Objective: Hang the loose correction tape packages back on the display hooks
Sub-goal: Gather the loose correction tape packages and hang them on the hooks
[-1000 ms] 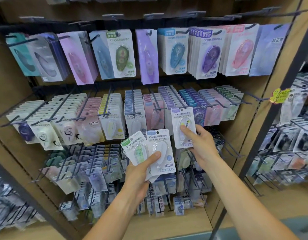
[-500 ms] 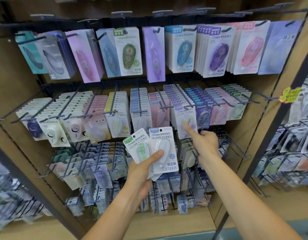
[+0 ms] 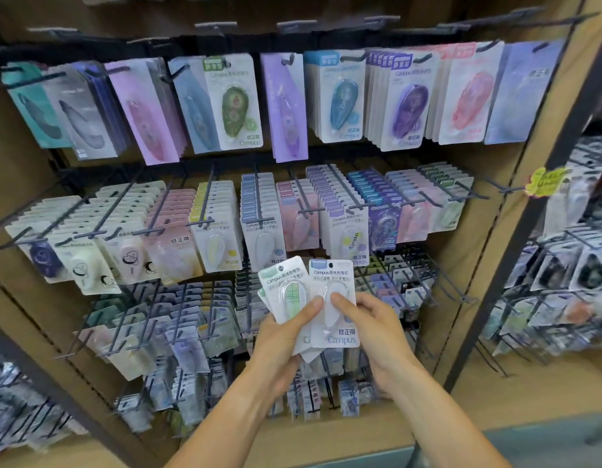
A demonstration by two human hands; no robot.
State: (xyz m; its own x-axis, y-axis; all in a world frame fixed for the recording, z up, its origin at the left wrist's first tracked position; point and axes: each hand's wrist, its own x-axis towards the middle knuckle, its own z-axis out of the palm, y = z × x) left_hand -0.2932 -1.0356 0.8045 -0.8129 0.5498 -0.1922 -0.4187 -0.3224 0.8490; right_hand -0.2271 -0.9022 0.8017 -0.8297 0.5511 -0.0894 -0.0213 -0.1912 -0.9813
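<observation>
Right, fingers first: my left hand [image 3: 276, 336] holds a small fan of loose packages from below, thumb laid across the front of the green-topped package [image 3: 287, 292], fingers curled out of sight behind the stack.
Right hand: my right hand [image 3: 377, 329] pinches the blue-topped package [image 3: 333, 298], thumb on the clear blister, fingers wrapped round its right edge and back.
Where the packages are: in front of my chest, just below the middle row of hooks [image 3: 330, 211], touching none of them; at least one more card peeks out behind the two front ones, how many I cannot tell.
Weight: I judge these feather-light, thin card and a small plastic shell.
Stiffness: the card looks flat and springy, likely to bend if I squeeze mid-panel; the blister should be firmer.
Slip: glossy faces, so cards could slide off one another in the fan.
Where to hold: I'd pinch low on the card or at the blister, leaving the top free.
Hang hole: a small dark punched hole sits at the top centre of each card, and it has to meet a wire tip.
Shapes: rounded-corner rectangles, teardrop blister bulging off the front.
Hooks: thin dark wire prongs, tips turned up, most already crowded with stacked cards.
Matching row: a blue-headed stack [image 3: 259, 211] hangs just above, probably the home for this one.
Rack: brown board backing [image 3: 495, 231], dark metal frame.
</observation>
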